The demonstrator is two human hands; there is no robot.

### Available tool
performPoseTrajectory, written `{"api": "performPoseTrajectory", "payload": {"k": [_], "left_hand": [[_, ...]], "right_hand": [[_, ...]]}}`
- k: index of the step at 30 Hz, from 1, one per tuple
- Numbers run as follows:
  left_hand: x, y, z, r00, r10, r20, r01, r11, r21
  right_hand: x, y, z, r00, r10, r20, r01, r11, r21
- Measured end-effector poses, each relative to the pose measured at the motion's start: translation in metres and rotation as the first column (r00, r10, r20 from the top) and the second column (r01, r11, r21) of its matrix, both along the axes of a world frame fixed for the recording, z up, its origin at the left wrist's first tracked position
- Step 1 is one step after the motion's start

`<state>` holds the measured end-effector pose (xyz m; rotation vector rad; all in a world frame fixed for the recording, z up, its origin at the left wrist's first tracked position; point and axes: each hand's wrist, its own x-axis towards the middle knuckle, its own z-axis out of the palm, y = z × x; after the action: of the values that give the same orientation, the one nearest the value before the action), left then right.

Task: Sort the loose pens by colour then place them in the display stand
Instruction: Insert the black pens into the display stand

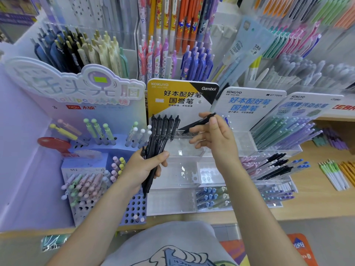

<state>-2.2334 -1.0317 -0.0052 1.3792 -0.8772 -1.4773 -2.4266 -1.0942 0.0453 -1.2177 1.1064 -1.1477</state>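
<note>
My left hand point(146, 166) grips a bundle of black pens point(156, 148) in front of the clear acrylic display stand point(182, 169). My right hand point(213, 135) pinches a single black pen point(199, 122), held slanted with its tip over the row of holes in the stand's top tier. Several black pens point(165, 124) stand upright in that top row at the left, below the yellow Kokuyo Gambol sign point(172, 96). The stand's lower tiers below my hands look empty.
A purple lollipop-pen display point(92, 146) with pastel pens stands to the left. Another clear stand point(278, 143) with green, purple, pink, black and blue pens stands to the right. Loose pens point(338, 173) lie on the wooden shelf at far right. Racks of pens fill the back.
</note>
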Motion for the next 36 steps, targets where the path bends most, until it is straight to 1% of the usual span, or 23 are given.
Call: {"api": "performPoseTrajectory", "payload": {"k": [6,9,13,16,20,22,24,27,28,29,32,34,36], "left_hand": [[-0.001,-0.002,0.001,1.000,0.002,-0.008,-0.001,1.000,0.004],[0.001,-0.002,0.000,1.000,0.002,-0.002,-0.002,1.000,0.011],[0.002,-0.004,0.001,1.000,0.001,-0.011,0.000,1.000,0.014],[0.001,-0.005,0.002,1.000,0.009,-0.019,-0.009,1.000,0.012],[0.001,-0.006,0.003,1.000,0.018,-0.024,-0.018,1.000,0.006],[0.001,-0.005,0.004,0.999,0.024,-0.024,-0.024,1.000,0.008],[0.000,-0.005,0.005,0.999,0.024,-0.025,-0.024,1.000,0.008],[-0.001,-0.005,0.007,0.999,0.035,-0.040,-0.035,0.999,-0.001],[-0.001,-0.005,0.007,0.998,0.036,-0.045,-0.036,0.999,-0.009],[-0.002,-0.005,0.008,0.998,0.033,-0.050,-0.034,0.999,-0.017],[-0.004,-0.007,0.008,0.999,0.003,-0.038,-0.004,1.000,-0.021],[-0.005,-0.007,0.009,0.999,-0.021,-0.024,0.020,1.000,-0.013],[-0.005,-0.005,0.009,0.999,-0.039,-0.033,0.039,0.999,-0.016]], "right_hand": [[0.010,-0.007,-0.009,0.998,0.050,-0.030,-0.050,0.999,0.009],[0.015,-0.012,-0.014,0.995,0.061,-0.076,-0.060,0.998,0.019],[0.022,-0.020,-0.023,0.986,0.105,-0.131,-0.095,0.992,0.086],[0.027,-0.024,-0.026,0.985,0.121,-0.121,-0.102,0.983,0.152],[0.032,-0.029,-0.030,0.988,0.085,-0.126,-0.056,0.974,0.218],[0.034,-0.029,-0.031,0.987,0.092,-0.131,-0.058,0.969,0.241],[0.035,-0.028,-0.031,0.990,0.064,-0.124,-0.031,0.967,0.252],[0.031,-0.019,-0.024,0.985,-0.074,-0.158,0.104,0.977,0.186],[0.029,-0.014,-0.020,0.984,-0.088,-0.155,0.113,0.980,0.164],[0.028,-0.007,-0.015,0.988,-0.056,-0.143,0.079,0.984,0.162],[0.032,0.014,-0.007,0.977,0.174,-0.124,-0.141,0.961,0.237],[0.037,0.017,-0.011,0.967,0.218,-0.128,-0.180,0.949,0.259],[0.038,0.015,-0.015,0.970,0.206,-0.128,-0.167,0.950,0.263]]}}
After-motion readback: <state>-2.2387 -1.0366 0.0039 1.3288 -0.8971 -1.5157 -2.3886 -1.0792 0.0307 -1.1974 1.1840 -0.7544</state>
